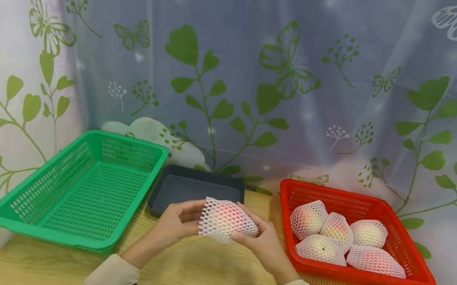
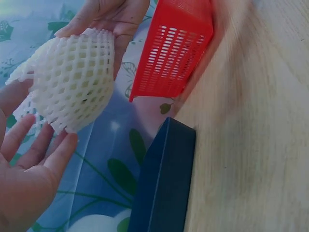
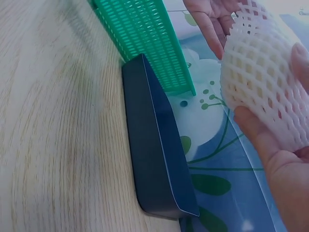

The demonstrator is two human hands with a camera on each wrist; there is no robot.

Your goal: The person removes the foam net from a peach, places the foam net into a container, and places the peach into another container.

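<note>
Sleeves and wrist-worn cameras sit lowest in the head view, and from them both forearms converge on a single object above the wooden table (image 1: 204,281); largest of the surroundings, the green basket (image 1: 82,188) lies to the left; the red basket (image 1: 412,269) lies to the right and holds five fruits in foam nets (image 1: 337,238); the dark tray (image 1: 183,190) sits between the two baskets, directly behind the hands; the netted fruit (image 1: 225,219) is held off the table at the midline, its long axis running left to right, with one end toward each palm; the left hand (image 1: 174,225) cups the left end with loosely curled fingers, the palm partly open in the left wrist view; the right hand (image 1: 263,243) wraps the right end, thumb on the net; both hands are equally near, and the two baskets lie about evenly to either side.
</note>
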